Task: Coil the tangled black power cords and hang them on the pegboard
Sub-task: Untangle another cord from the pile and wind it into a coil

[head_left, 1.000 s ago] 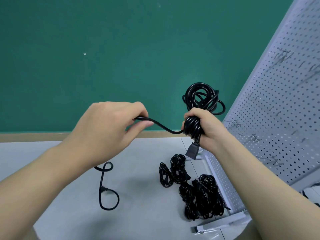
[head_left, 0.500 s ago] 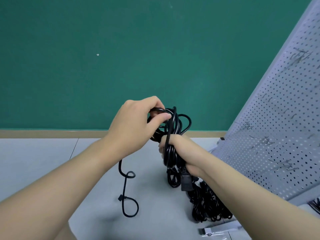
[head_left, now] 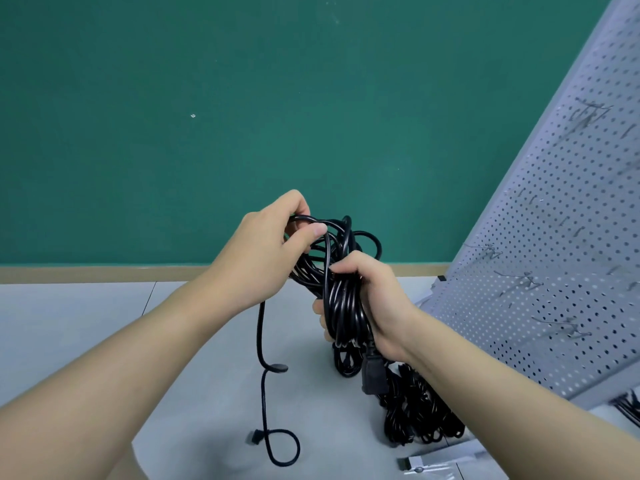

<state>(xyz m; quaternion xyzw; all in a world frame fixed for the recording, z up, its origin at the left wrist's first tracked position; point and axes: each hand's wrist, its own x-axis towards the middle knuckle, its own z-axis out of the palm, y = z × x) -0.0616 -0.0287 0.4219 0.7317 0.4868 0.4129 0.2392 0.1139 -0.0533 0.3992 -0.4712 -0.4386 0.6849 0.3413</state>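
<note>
Nearest you, the pale grey worktop (head_left: pixel 86 323) carries a loose tail of black cable (head_left: pixel 264 403) that drops from your left hand, curls once on the surface and ends in a small loop with a plug beside it. To the right of that tail, under your right forearm, a pile of bundled black power cords (head_left: pixel 419 410) lies on the worktop, and a small silver bracket (head_left: pixel 414 465) sits just in front of the pile.

Above the pile, your right hand (head_left: pixel 374 306) grips the coiled black power cord (head_left: pixel 341 299) around its middle, fingers wrapped tight about the gathered strands; a black connector (head_left: pixel 374 377) hangs below your wrist. Your left hand (head_left: pixel 263 251), just left of the coil, pinches one strand at the top of the loops between thumb and curled fingers.

To the right of the coil, the white perforated metal pegboard (head_left: pixel 554 271) leans up and away, with thin wire hooks (head_left: pixel 516 278) sticking out of it. Behind the coil, the worktop meets a tan strip (head_left: pixel 104 273) at the foot of a plain dark green wall (head_left: pixel 242 98).
</note>
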